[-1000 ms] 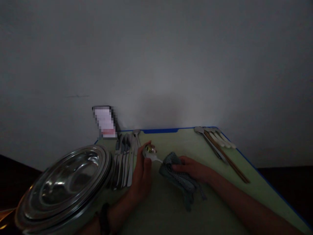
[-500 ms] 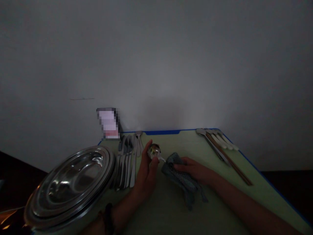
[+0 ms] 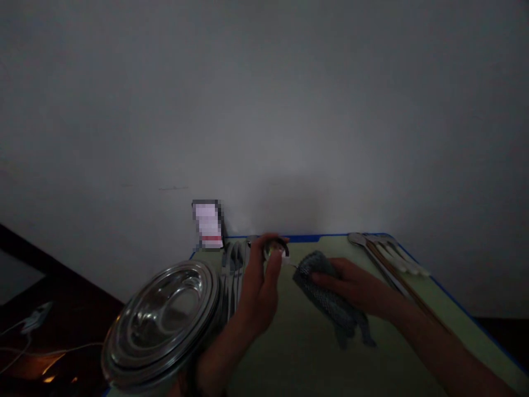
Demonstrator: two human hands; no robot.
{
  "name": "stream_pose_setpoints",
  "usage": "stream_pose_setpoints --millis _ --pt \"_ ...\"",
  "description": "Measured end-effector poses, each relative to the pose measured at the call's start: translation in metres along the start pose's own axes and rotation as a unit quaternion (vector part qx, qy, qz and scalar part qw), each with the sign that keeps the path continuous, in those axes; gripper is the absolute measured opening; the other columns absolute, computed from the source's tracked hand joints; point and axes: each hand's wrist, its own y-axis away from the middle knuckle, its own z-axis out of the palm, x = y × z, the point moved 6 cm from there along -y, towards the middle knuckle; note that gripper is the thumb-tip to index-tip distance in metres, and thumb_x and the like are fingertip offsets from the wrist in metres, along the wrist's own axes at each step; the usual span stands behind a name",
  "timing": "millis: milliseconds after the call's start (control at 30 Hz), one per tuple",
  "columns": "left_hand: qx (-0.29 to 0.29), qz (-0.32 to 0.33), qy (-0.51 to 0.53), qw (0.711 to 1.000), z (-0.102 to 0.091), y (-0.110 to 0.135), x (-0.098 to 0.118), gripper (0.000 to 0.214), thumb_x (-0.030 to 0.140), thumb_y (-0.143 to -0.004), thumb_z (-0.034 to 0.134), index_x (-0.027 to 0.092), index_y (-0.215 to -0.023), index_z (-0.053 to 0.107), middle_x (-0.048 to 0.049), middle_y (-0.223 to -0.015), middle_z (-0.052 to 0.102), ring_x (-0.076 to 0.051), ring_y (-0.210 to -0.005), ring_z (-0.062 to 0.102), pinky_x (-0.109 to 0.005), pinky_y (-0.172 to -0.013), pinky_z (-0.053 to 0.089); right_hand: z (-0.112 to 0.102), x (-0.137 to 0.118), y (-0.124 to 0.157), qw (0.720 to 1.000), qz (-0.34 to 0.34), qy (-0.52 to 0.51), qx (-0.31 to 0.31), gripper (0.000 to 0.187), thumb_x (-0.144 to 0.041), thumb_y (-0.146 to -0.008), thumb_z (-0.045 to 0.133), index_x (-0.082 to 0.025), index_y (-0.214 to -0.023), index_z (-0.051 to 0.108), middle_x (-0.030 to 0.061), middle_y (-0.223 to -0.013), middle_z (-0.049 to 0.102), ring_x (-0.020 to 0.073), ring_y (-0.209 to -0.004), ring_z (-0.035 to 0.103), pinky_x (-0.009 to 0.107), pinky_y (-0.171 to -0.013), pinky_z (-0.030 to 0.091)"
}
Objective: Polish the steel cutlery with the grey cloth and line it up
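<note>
My left hand (image 3: pixel 260 284) pinches the bowl of a shiny metal spoon (image 3: pixel 276 248) and holds it up over a pale green board (image 3: pixel 297 347). My right hand (image 3: pixel 355 286) grips a dark grey-blue knitted cloth (image 3: pixel 330 300) that is wrapped round the spoon's handle. The handle itself is hidden inside the cloth. The cloth's loose end trails on the board toward me.
A stack of steel plates (image 3: pixel 165 322) sits at the left front. A row of steel cutlery (image 3: pixel 233 270) lies beside my left hand. More spoons and wooden chopsticks (image 3: pixel 392 262) lie at the board's right edge. A blurred card (image 3: pixel 208 225) leans against the wall.
The view has swung left, so everything sits further right in frame. My left hand has turned the spoon bowl and lifted it slightly; my right hand keeps the cloth on the handle.
</note>
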Motion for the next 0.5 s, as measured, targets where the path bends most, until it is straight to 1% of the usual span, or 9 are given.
stream_pose_setpoints --millis 33,67,133,200,300,400,433,500 --pt "-0.006 -0.006 -0.013 1.0 -0.003 -0.012 0.006 0.019 0.03 -0.092 0.037 0.021 -0.106 0.046 -0.0051 -0.103 0.059 -0.017 -0.095 0.055 -0.032 -0.087 0.04 -0.006 -0.014 -0.004 0.999 -0.024 0.043 0.014 0.037 -0.05 -0.08 0.047 -0.017 -0.086 0.063 0.0034 -0.079 0.063 0.0146 -0.07 0.055 0.025 -0.062 0.042" --pt "-0.028 -0.016 -0.03 0.999 -0.004 -0.023 0.01 0.018 0.031 -0.091 0.04 0.02 -0.102 0.048 -0.0048 -0.098 0.06 -0.017 -0.089 0.057 -0.031 -0.084 0.042 -0.011 -0.026 -0.008 0.995 -0.046 0.083 0.024 0.035 -0.048 -0.081 0.046 -0.018 -0.086 0.063 0.0033 -0.08 0.064 0.0155 -0.072 0.056 0.027 -0.065 0.042" --pt "-0.072 -0.053 -0.069 0.994 -0.006 -0.039 0.011 0.021 0.032 -0.089 0.043 0.019 -0.105 0.047 -0.0041 -0.089 0.062 -0.017 -0.081 0.06 -0.03 -0.075 0.046 -0.02 -0.046 -0.015 0.985 -0.072 0.148 0.049 0.032 -0.045 -0.083 0.045 -0.018 -0.086 0.062 0.0035 -0.083 0.065 0.017 -0.076 0.057 0.029 -0.07 0.041" --pt "-0.096 -0.072 -0.102 0.987 -0.009 -0.048 0.008 0.024 0.034 -0.089 0.042 0.02 -0.109 0.045 -0.0043 -0.09 0.062 -0.017 -0.078 0.062 -0.03 -0.072 0.047 -0.024 -0.058 -0.022 0.978 -0.076 0.187 0.058 0.03 -0.043 -0.084 0.044 -0.019 -0.085 0.061 0.0038 -0.085 0.066 0.0175 -0.078 0.058 0.029 -0.071 0.041" --pt "-0.137 -0.07 -0.151 0.977 -0.016 -0.051 0.001 0.025 0.034 -0.089 0.041 0.021 -0.111 0.045 -0.0053 -0.096 0.063 -0.019 -0.081 0.063 -0.031 -0.071 0.047 -0.022 -0.064 -0.029 0.974 -0.07 0.213 0.032 0.029 -0.041 -0.085 0.042 -0.019 -0.084 0.06 0.0034 -0.083 0.066 0.0166 -0.074 0.058 0.028 -0.068 0.041" --pt "-0.205 -0.063 -0.173 0.961 -0.023 -0.051 -0.01 0.026 0.035 -0.088 0.045 0.023 -0.111 0.047 -0.0043 -0.096 0.065 -0.019 -0.085 0.063 -0.031 -0.073 0.048 -0.019 -0.06 -0.037 0.973 -0.053 0.224 0.008 0.027 -0.04 -0.085 0.042 -0.02 -0.084 0.059 0.0029 -0.083 0.066 0.0159 -0.073 0.058 0.027 -0.067 0.041" --pt "-0.218 -0.065 -0.172 0.958 -0.025 -0.052 -0.013 0.028 0.034 -0.087 0.047 0.024 -0.113 0.047 -0.0039 -0.097 0.066 -0.019 -0.086 0.063 -0.032 -0.074 0.049 -0.019 -0.057 -0.04 0.973 -0.045 0.227 0.008 0.026 -0.041 -0.085 0.042 -0.021 -0.084 0.059 0.0027 -0.084 0.066 0.016 -0.073 0.058 0.027 -0.067 0.041" --pt "-0.204 -0.066 -0.189 0.958 -0.03 -0.055 -0.017 0.031 0.033 -0.086 0.05 0.025 -0.116 0.047 -0.0046 -0.104 0.064 -0.02 -0.092 0.061 -0.034 -0.079 0.048 -0.021 -0.053 -0.043 0.972 -0.03 0.234 0.015 0.027 -0.043 -0.085 0.041 -0.022 -0.084 0.058 0.0024 -0.083 0.065 0.0162 -0.074 0.058 0.027 -0.067 0.041"
